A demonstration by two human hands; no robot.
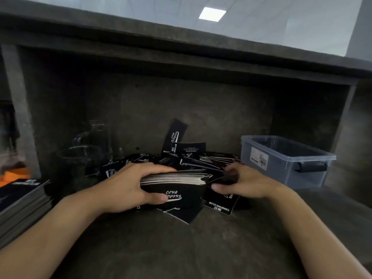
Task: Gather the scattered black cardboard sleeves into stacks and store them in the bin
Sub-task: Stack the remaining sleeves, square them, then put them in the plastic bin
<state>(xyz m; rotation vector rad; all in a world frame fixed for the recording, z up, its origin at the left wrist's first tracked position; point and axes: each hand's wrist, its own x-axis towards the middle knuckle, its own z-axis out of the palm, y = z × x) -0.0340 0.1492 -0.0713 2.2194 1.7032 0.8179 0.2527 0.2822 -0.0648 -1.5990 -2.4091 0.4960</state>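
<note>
left hand (128,186) is clamped on a thick stack of sleeves (175,183), fingers over the top, thumb pressed on the front face where the white "club camping" print shows, the stack's pale edges fanned slightly to the right. right hand (241,183) sits just beside that stack's right end, fingers bent down over loose sleeves, thumb pointing in toward the stack; it's blurred, and i cannot tell whether it's gripping anything or only resting there. behind and under both hands lies the scattered pile of sleeves (197,159), black cards at all angles on the concrete ledge (181,248), and one sleeve (176,132) stands tilted against the back wall. off to the right, near the pile but not touching it, the bin (281,161): clear plastic, lid off, black handle on the near end, a label on its side; the inside reads dark through the walls, and i can't tell what it holds. on the left, dim glass vessels (84,156), contents too murky to call. far left edge, a second tall stack (22,200) of the same black cards, squared up.
</note>
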